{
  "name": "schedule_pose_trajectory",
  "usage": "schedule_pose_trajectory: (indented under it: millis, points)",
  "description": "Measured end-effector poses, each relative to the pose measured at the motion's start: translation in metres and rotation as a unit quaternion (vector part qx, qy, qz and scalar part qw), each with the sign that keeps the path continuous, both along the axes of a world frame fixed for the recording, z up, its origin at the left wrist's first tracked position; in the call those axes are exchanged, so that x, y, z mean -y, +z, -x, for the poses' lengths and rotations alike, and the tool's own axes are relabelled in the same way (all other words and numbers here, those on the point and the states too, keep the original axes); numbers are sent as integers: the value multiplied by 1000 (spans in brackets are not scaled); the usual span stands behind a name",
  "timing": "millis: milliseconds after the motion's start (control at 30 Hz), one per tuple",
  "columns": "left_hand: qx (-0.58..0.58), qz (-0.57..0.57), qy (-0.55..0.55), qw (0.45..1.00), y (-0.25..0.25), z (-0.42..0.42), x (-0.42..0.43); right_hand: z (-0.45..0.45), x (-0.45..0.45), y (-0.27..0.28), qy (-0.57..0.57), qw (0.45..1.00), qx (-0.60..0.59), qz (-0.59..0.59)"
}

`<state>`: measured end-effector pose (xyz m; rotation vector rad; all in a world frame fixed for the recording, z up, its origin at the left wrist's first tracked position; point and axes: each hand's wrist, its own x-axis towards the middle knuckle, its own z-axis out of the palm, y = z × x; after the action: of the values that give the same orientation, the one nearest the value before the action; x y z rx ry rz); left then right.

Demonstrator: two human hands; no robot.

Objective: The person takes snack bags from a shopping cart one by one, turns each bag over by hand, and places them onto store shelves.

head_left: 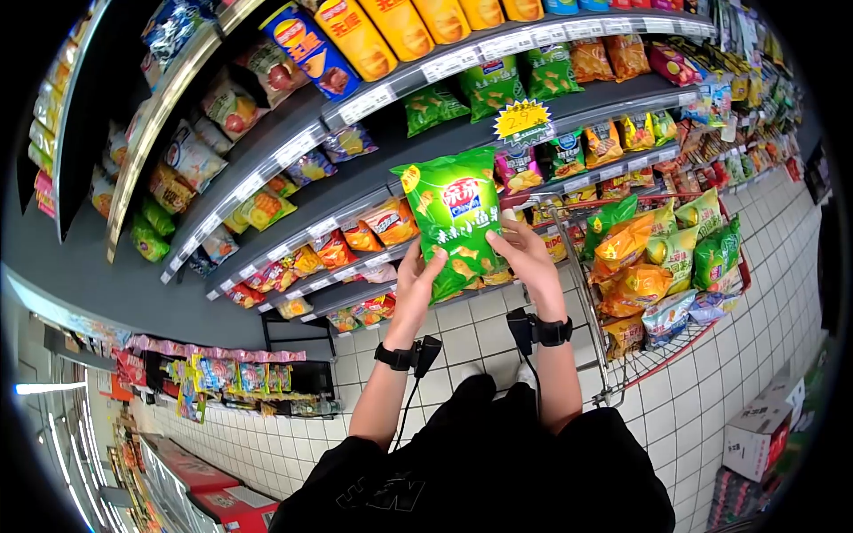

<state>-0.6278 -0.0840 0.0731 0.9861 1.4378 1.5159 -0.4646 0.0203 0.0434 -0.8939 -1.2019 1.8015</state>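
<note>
A green snack bag [458, 209] with a red logo is held up in front of the shelves. My left hand [418, 277] grips its lower left side, thumb on the front. On the lower right side, my right hand [526, 251] holds it the same way, and the fingers behind the bag are hidden. Similar green bags [491, 87] sit on the shelf above. To the right stands a wire shopping cart [588, 311] loaded with several orange, green and blue snack bags [636, 290].
Curved shelves [391, 162] of snacks wrap around the front and left. A yellow price sign [522, 123] sticks out from a shelf edge. White cartons [757, 435] stand on the tiled floor [684, 417] at the right. A hanging-snack rack [235, 377] is at lower left.
</note>
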Motion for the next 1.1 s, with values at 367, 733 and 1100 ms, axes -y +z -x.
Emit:
schedule_pose_trajectory:
  millis: [367, 733, 1100]
  points:
    - [-75, 54, 62, 994, 15, 50, -81, 69, -85, 9, -83, 972, 150, -163]
    - [-131, 18, 53, 990, 24, 142, -194, 150, -172, 33, -176, 941, 177, -227]
    - [-189, -73, 60, 977, 7, 168, -249, 165, -222, 36, -173, 930, 139, -291]
